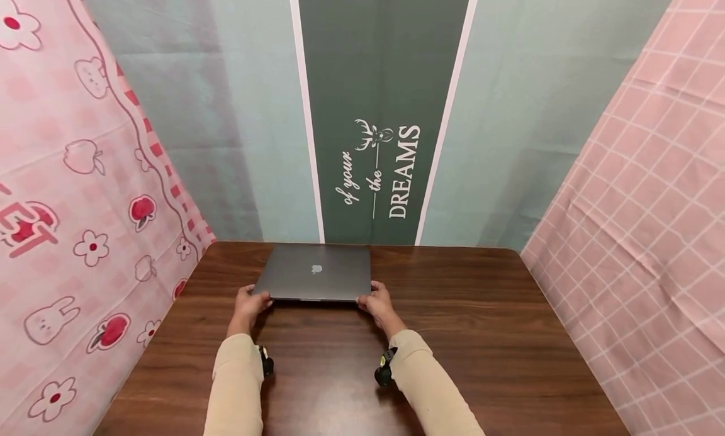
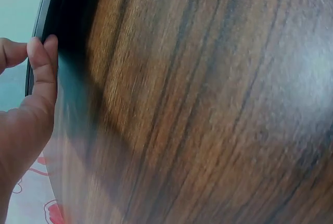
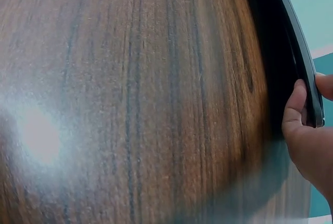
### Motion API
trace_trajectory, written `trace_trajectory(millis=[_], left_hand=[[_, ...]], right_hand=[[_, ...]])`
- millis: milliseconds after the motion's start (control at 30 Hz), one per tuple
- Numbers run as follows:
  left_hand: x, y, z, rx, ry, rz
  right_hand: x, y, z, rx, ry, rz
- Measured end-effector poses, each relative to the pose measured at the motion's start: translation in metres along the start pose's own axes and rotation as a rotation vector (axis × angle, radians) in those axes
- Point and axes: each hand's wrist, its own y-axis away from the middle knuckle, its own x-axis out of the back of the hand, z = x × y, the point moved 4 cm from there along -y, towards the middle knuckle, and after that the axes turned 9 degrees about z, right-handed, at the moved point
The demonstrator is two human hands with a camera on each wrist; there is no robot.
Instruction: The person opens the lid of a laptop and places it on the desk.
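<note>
A dark grey laptop [image 1: 340,279], its lid closed and an apple logo on top, is at the far side of the wooden table. My left hand [image 1: 249,304] grips its front left corner, thumb on top and other fingers at the side and beneath. At the front right corner, my right hand [image 1: 376,302] pinches it the same way. The left wrist view shows the thin laptop edge [image 2: 44,15] between my thumb and fingers. In the right wrist view, fingers also stand on both sides of the edge [image 3: 299,41], with a dark shadow on the wood beside it.
The brown wooden table [image 1: 481,323] ends at the back against a blue-green curtain [image 1: 527,109] with a dark lettered stripe. Pink cloths hang at the left [image 1: 113,190] and right [image 1: 640,203]. Both wrists carry black cameras [image 1: 384,370] below cream sleeves.
</note>
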Motion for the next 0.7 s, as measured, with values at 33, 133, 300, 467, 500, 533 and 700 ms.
trace_trajectory(millis=[33, 133, 300, 467, 500, 533, 700], left_hand=[[0.001, 0.001, -0.001, 0.004, -0.007, 0.004], [0.003, 0.003, -0.006, 0.027, -0.030, 0.009], [0.006, 0.008, -0.013, 0.041, -0.052, -0.009], [0.008, 0.015, -0.012, 0.006, -0.082, -0.006], [0.009, 0.017, -0.011, 0.000, -0.086, 0.000], [0.010, 0.020, -0.009, -0.009, -0.083, 0.001], [0.011, 0.033, 0.001, -0.066, -0.053, 0.004]], right_hand=[[0.000, 0.000, 0.001, -0.002, 0.000, -0.005], [0.000, -0.001, 0.002, 0.007, 0.007, -0.026], [0.004, 0.002, 0.003, 0.017, 0.023, -0.053], [0.007, 0.009, -0.004, 0.061, 0.036, -0.078], [0.007, 0.012, -0.009, 0.075, 0.045, -0.085], [0.007, 0.016, -0.013, 0.082, 0.038, -0.092], [0.014, 0.020, -0.021, 0.129, 0.031, -0.098]])
